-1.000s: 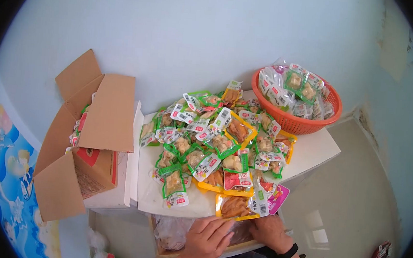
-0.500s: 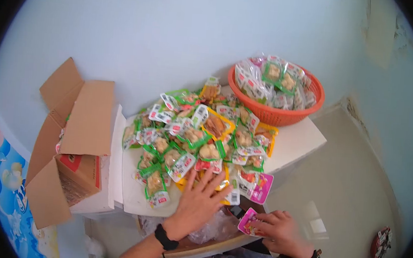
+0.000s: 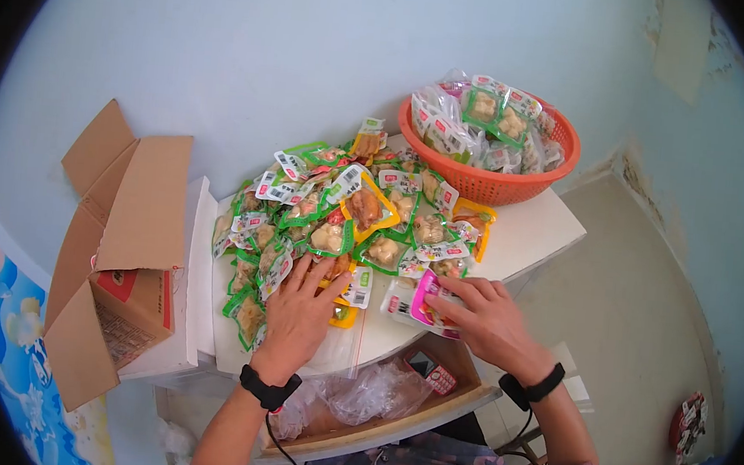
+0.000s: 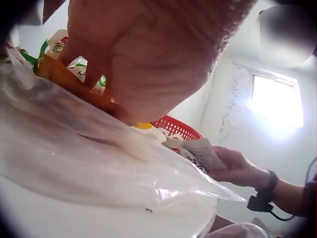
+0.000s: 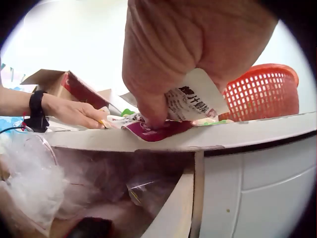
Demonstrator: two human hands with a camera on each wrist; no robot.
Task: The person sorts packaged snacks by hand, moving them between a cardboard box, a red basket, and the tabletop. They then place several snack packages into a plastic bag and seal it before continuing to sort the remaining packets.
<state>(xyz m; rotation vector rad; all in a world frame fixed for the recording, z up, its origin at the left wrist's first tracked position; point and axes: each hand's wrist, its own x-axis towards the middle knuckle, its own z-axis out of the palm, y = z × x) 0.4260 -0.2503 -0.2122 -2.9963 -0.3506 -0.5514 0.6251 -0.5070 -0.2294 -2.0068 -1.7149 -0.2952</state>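
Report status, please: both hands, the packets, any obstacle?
Left hand on packet pile. Right hand gripping pink packet near table edge. Drawer open below; nothing visibly blocking either hand.

a room's corner, home or shop unclear: stained pale-blue walls (image 3: 317,36), shiny grey floor (image 3: 642,359) at right, open brown cardboard box (image 3: 147,206) at left, green- and yellow-edged plastic food packets (image 3: 329,239) heaped on a white surface (image 3: 531,234).
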